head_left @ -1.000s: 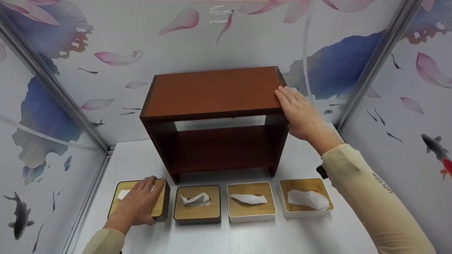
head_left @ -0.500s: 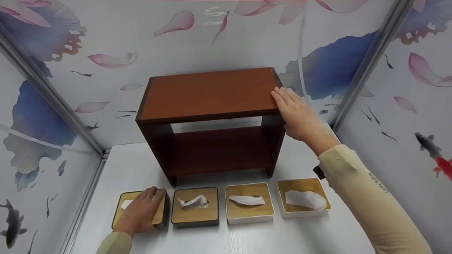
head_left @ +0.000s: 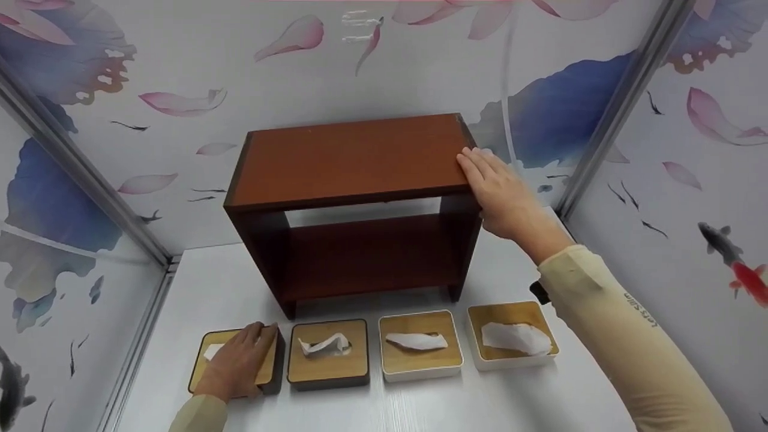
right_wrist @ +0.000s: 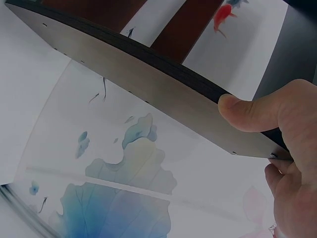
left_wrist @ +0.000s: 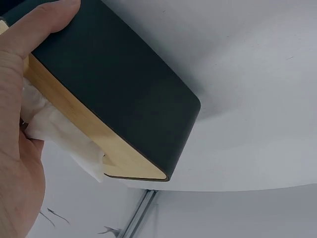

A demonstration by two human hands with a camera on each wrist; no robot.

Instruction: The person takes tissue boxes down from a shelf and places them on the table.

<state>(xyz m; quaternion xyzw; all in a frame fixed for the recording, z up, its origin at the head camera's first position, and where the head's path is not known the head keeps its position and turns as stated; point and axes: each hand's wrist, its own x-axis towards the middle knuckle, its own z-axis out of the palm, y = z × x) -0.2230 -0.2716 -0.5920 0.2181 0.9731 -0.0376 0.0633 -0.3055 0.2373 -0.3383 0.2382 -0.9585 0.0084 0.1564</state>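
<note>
My left hand (head_left: 237, 363) lies over the leftmost tissue box (head_left: 270, 360), which has a wood-look lid and dark sides. In the left wrist view, the thumb (left_wrist: 47, 22) presses on the box's dark side, and a white tissue (left_wrist: 64, 134) sticks out beside the palm. My right hand (head_left: 501, 189) grips the upper right edge of a reddish-brown wooden shelf (head_left: 348, 162). The right wrist view has the thumb (right_wrist: 252, 111) on the panel's dark edge, with the other fingers partly hidden behind it.
A second dark-sided tissue box (head_left: 328, 366) and two white-sided tissue boxes (head_left: 420, 360) (head_left: 513, 348) line up before the shelf on the white table (head_left: 420, 408). Printed wall panels (head_left: 384, 66) enclose the back and both sides.
My left hand has drawn the leftmost tissue box slightly nearer and towards its neighbour. The right hand stays on the shelf's edge. The whole head view has shifted a little.
</note>
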